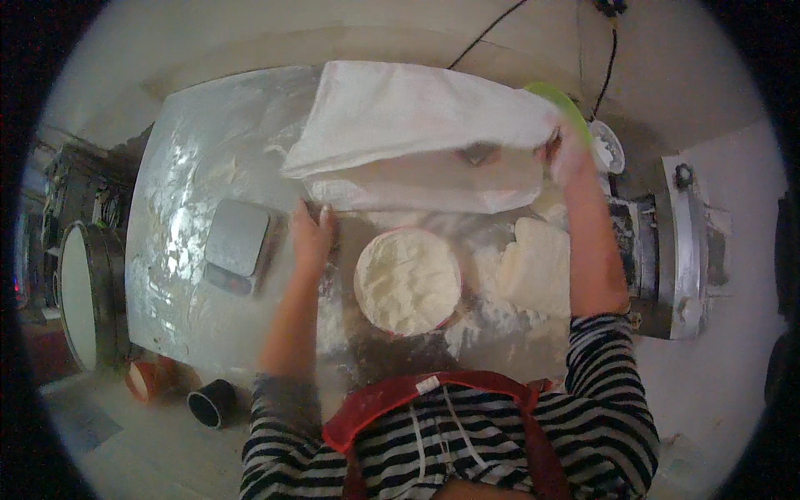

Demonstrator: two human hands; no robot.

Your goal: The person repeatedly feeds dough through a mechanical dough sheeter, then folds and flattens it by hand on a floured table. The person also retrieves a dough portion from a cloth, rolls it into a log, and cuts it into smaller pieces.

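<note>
A large white sack lies across the far part of the metal table, its long mouth gaping towards me. My right hand grips the sack at the right end of its mouth. My left hand is at the sack's lower left corner, thumb and fingers apart; blur hides whether it pinches the edge. Between my forearms stands a round bowl with a reddish rim, filled with pale flour. Beside my right forearm lies a cream-coloured slab, dough or folded cloth, on the floury tabletop.
A grey kitchen scale sits left of my left hand. Behind the sack's right end are a green basin and a white bowl. A metal machine stands right; a drum-shaped sieve, an orange container and a black container are left.
</note>
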